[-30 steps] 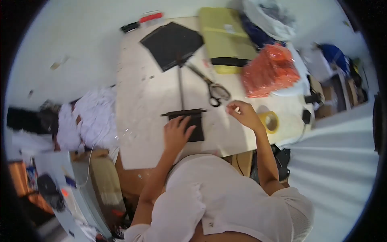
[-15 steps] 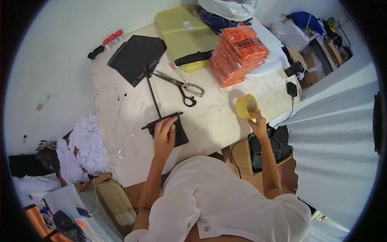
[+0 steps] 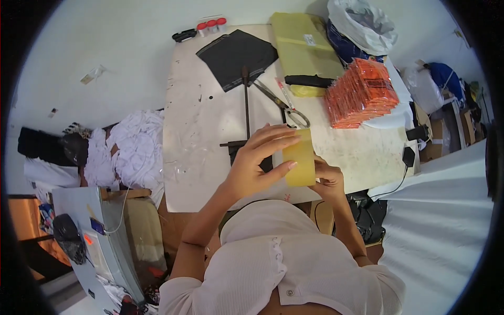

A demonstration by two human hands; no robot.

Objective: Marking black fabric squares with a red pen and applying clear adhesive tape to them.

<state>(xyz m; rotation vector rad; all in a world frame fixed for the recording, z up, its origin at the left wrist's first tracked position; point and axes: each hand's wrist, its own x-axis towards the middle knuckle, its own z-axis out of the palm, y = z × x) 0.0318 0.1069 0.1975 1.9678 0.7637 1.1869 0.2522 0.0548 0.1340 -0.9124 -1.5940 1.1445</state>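
Close over the table's front part, a wide roll of yellowish packing tape [image 3: 300, 167] stands edge-on between my two hands. My right hand [image 3: 331, 179] grips it from the right side, fingers curled at its rim. My left hand [image 3: 260, 164] lies alongside the roll's left edge, fingers stretched and thumb apart, the fingertips at the tape. Beneath the left hand is a small black piece [image 3: 237, 150], mostly hidden. A thin dark rod with a crossbar [image 3: 247, 113] lies there too, its handle toward the back. Large scissors [image 3: 298, 118] are just beyond the roll, partly covered.
A dark flat bag [image 3: 236, 58] lies toward the back left, near red-capped small jars [image 3: 212, 24]. Yellow plastic packs [image 3: 304, 50] and a stack of orange wrapped packets [image 3: 362, 94] fill the back right. A black adapter [image 3: 408, 156] with cable sits at the right edge.
My right hand has brought the tape roll leftward and nearer to me. My left hand has moved from the black piece to the roll. The view has shifted leftward.
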